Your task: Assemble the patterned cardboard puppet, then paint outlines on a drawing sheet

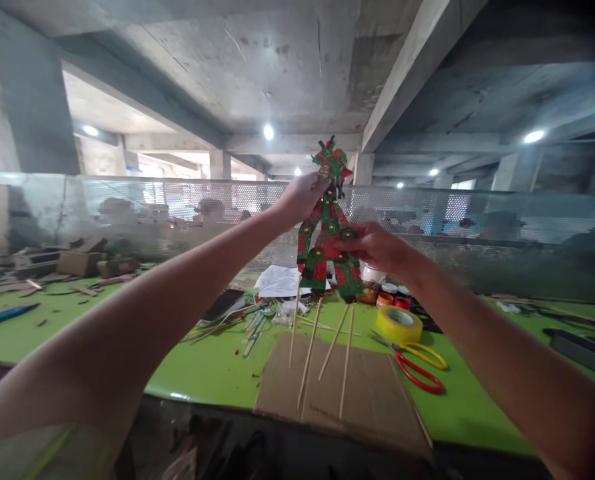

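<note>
A flat jointed puppet (pixel 331 248), painted red and green with small brass-coloured fasteners, is held upright above the table. My left hand (pixel 304 195) pinches it at the neck, just below its head. At its right side, my right hand (pixel 374 245) grips the torso and arm area, thumb in front. Several thin wooden sticks (pixel 310 353) hang down from the puppet over a brown cardboard sheet (pixel 372 387). The fingertips behind the puppet are hidden.
Yellow tape (pixel 400 325) and red-and-yellow scissors (pixel 420 367) lie right of the cardboard on the green table (pixel 202 373). Paint jars (pixel 384 300) and white paper (pixel 278 281) are behind. Cardboard scraps (pixel 80 260) are piled left. A mesh partition (pixel 177 220) stands at the back.
</note>
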`<move>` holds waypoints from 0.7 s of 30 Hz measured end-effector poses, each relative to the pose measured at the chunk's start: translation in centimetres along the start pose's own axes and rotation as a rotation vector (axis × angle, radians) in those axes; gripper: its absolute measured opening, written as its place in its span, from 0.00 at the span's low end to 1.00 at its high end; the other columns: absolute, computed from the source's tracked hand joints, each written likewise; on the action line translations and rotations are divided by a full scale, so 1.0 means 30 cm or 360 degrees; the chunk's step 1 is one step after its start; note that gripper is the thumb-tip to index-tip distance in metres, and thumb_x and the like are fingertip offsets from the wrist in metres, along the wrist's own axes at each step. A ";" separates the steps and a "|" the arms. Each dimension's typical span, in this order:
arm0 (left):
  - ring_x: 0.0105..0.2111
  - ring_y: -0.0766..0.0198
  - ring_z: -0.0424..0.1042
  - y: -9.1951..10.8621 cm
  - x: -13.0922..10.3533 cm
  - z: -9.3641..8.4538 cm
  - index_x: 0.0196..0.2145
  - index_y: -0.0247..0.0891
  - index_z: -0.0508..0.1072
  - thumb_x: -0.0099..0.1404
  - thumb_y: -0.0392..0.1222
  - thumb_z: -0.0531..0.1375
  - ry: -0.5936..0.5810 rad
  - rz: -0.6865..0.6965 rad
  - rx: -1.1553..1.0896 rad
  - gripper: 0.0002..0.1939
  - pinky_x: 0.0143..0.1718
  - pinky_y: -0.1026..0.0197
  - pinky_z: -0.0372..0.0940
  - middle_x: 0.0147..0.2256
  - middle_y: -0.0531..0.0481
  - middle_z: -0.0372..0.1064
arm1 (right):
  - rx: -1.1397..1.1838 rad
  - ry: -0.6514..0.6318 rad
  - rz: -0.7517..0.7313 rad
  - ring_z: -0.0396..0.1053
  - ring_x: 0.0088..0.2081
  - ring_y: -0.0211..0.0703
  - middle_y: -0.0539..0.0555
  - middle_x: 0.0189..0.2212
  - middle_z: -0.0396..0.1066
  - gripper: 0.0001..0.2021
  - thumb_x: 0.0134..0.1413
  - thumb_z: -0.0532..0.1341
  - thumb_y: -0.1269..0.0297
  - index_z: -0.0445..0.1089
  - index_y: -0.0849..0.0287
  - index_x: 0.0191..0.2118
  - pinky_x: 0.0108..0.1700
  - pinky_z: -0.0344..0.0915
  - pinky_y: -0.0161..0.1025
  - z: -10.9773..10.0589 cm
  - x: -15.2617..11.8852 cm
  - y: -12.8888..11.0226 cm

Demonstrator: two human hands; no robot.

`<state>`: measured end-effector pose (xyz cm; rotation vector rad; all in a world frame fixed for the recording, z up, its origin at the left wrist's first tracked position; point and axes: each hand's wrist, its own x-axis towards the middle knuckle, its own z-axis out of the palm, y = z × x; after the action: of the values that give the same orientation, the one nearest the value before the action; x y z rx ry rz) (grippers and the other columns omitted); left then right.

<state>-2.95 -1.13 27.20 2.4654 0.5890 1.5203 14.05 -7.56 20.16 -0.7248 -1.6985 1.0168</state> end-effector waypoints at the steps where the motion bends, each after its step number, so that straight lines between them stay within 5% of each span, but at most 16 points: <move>1: 0.25 0.68 0.55 0.004 0.009 -0.008 0.28 0.38 0.62 0.66 0.47 0.51 -0.0006 0.0002 -0.0027 0.13 0.27 0.64 0.52 0.24 0.53 0.53 | 0.0015 -0.0013 -0.0017 0.74 0.36 0.43 0.51 0.35 0.77 0.10 0.37 0.71 0.69 0.78 0.55 0.31 0.46 0.70 0.45 0.000 -0.003 -0.004; 15: 0.21 0.71 0.52 -0.017 -0.053 -0.112 0.25 0.39 0.58 0.67 0.47 0.51 -0.0010 -0.0224 0.0064 0.14 0.24 0.64 0.48 0.22 0.54 0.51 | -0.0005 0.0028 0.0093 0.65 0.23 0.33 0.49 0.25 0.72 0.08 0.39 0.71 0.63 0.75 0.57 0.29 0.27 0.66 0.35 0.079 -0.018 0.082; 21: 0.22 0.71 0.55 0.000 -0.062 -0.133 0.27 0.37 0.61 0.67 0.45 0.51 0.0017 -0.0224 0.0093 0.12 0.25 0.65 0.49 0.22 0.55 0.51 | -0.0010 0.0003 0.0129 0.67 0.26 0.36 0.52 0.29 0.73 0.09 0.42 0.70 0.61 0.75 0.58 0.32 0.33 0.68 0.38 0.095 -0.022 0.085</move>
<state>-7.23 -2.11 27.53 2.4017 0.8017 1.4833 11.58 -7.74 17.17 -0.8035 -1.6828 1.0668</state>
